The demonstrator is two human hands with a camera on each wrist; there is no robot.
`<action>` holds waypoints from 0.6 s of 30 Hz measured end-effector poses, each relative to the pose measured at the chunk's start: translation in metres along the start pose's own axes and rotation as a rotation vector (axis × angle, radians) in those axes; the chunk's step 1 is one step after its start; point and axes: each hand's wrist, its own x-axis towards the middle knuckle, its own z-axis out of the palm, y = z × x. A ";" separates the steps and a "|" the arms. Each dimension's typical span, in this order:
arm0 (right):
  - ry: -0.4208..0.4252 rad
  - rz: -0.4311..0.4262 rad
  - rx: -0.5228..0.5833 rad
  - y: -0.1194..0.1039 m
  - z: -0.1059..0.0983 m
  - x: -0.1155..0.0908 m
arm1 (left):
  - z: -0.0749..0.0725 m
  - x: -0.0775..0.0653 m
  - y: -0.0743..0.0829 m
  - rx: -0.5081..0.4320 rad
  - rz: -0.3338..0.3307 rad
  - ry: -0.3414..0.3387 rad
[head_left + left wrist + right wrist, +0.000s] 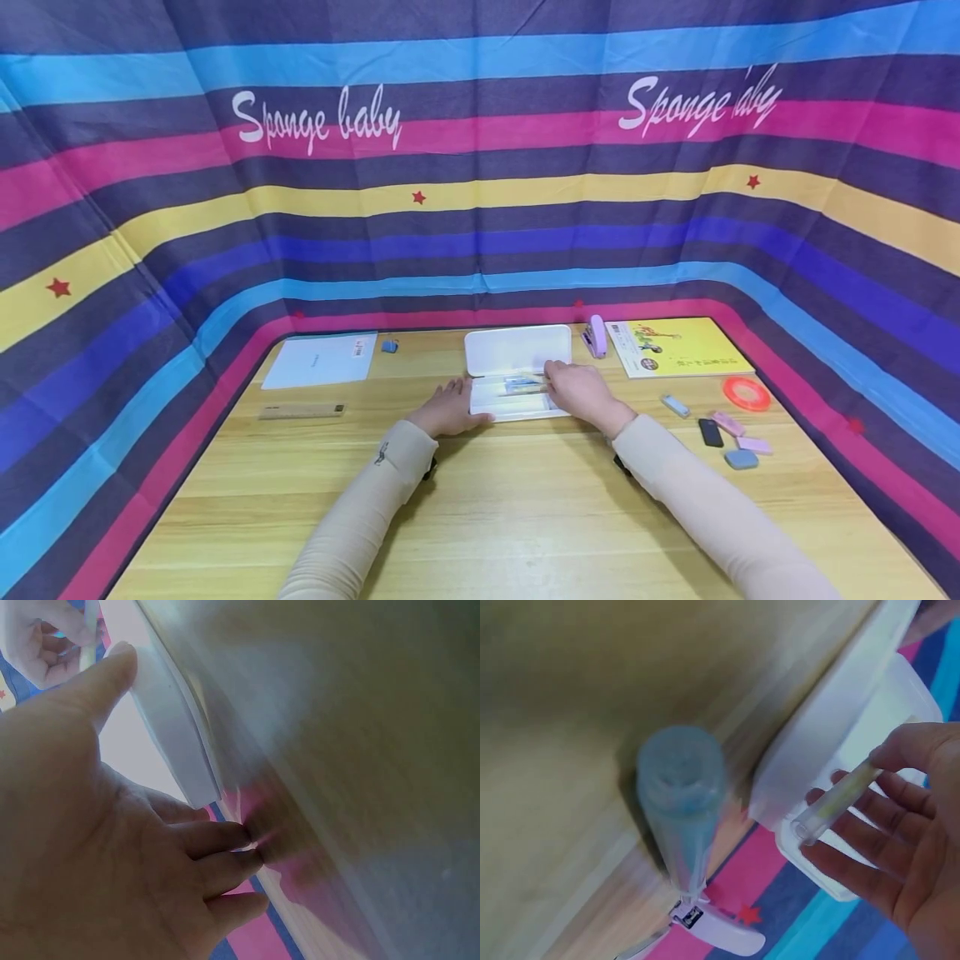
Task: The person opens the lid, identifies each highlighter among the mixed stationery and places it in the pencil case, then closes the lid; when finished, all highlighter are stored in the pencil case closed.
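A white pencil case (517, 407) lies with its lid (517, 350) raised at the back. Something clear and blue (522, 383) lies inside it. My left hand (450, 408) rests at the case's left end, its thumb (112, 675) along the front wall and its other fingers extended past the corner. Over the right end of the case, my right hand (585, 396) pinches a clear-barrelled pen (840, 799) with a yellowish inside, between thumb and fingers. A translucent bluish cylinder (681, 795) appears beside the case in the right wrist view.
A lilac stapler (595, 337) and a yellow book (678, 346) are at the back right. Several erasers (726, 423) and an orange tape ring (746, 393) lie at right. A ruler (302, 411), a pale booklet (318, 361) and a small blue sharpener (389, 346) lie at left.
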 end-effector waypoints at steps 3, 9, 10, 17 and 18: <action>-0.001 -0.060 -0.001 -0.002 0.004 0.003 | 0.000 0.001 -0.001 0.000 -0.003 -0.002; 0.007 -0.093 -0.017 -0.003 0.006 0.005 | 0.003 0.003 0.000 0.008 0.003 -0.004; 0.006 -0.097 -0.020 -0.002 0.007 0.006 | 0.003 0.003 0.000 0.014 0.001 -0.004; -0.057 -0.126 -0.064 -0.002 0.011 0.010 | 0.001 0.001 -0.001 0.004 -0.001 0.004; -0.068 -0.127 -0.066 -0.002 0.011 0.011 | 0.001 0.001 -0.001 0.001 -0.003 0.002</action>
